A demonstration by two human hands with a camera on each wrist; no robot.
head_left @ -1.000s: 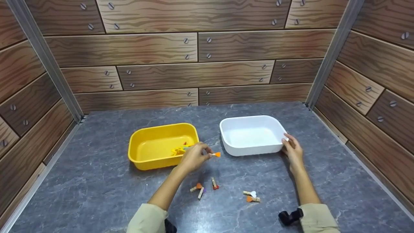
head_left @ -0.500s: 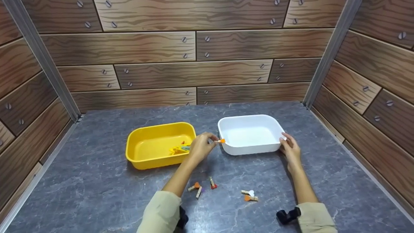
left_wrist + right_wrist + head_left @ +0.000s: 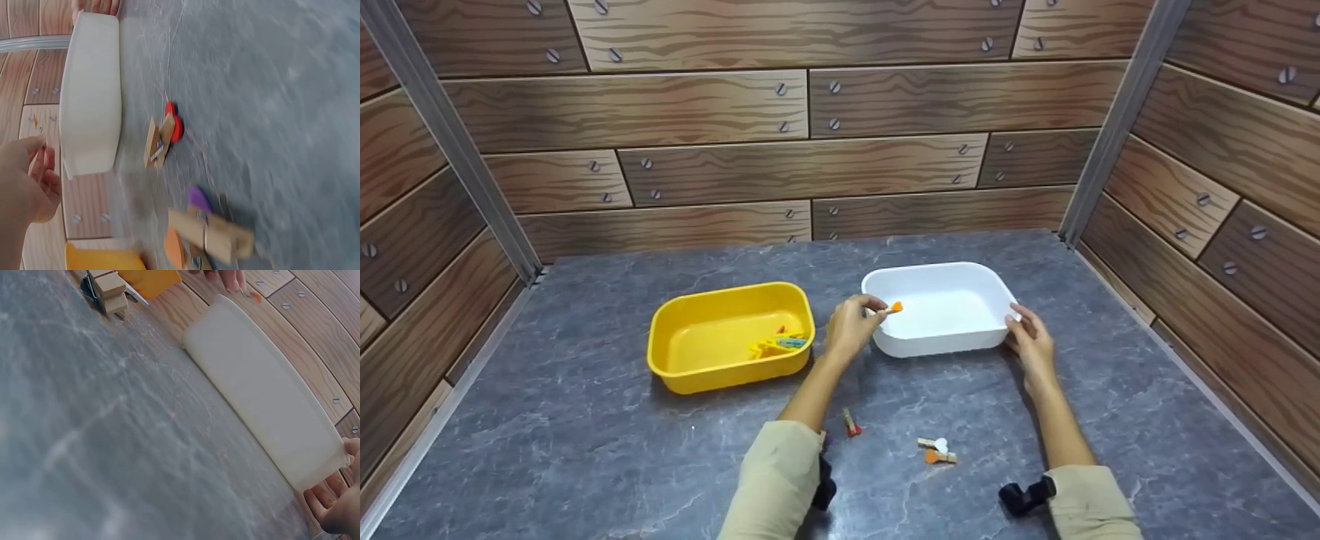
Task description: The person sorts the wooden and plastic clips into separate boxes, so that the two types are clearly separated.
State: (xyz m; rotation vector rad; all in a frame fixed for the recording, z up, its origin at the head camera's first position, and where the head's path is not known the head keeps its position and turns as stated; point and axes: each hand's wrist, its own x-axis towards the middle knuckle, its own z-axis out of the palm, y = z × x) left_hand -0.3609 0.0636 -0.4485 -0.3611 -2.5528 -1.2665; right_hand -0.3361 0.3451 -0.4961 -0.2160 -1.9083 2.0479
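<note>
My left hand (image 3: pixel 851 326) pinches a small clothespin (image 3: pixel 895 307) with an orange heart-shaped end, above the left part of the white plastic tub (image 3: pixel 937 344). In the left wrist view, thumb and fingertips of the left hand (image 3: pixel 35 179) meet at the clothespin, beside the tub's near end. At the tub's right corner, my right hand (image 3: pixel 1033 343) grips the wall. The right wrist view has that hand (image 3: pixel 337 500) with its thumb up at the rim and its other fingers lower down the corner.
A yellow tub (image 3: pixel 690 381) on the left holds yellow and teal clips. Wooden clothespins lie on the grey table: one with a red heart (image 3: pixel 852 427), one white (image 3: pixel 939 445), one orange (image 3: pixel 937 457). Near the left forearm is a purple one (image 3: pixel 214 233). Wood-patterned walls surround the table.
My left hand has moved right and away from me, from beside the yellow tub to over the white tub, still pinching the clothespin. My right hand stays at the white tub's corner.
</note>
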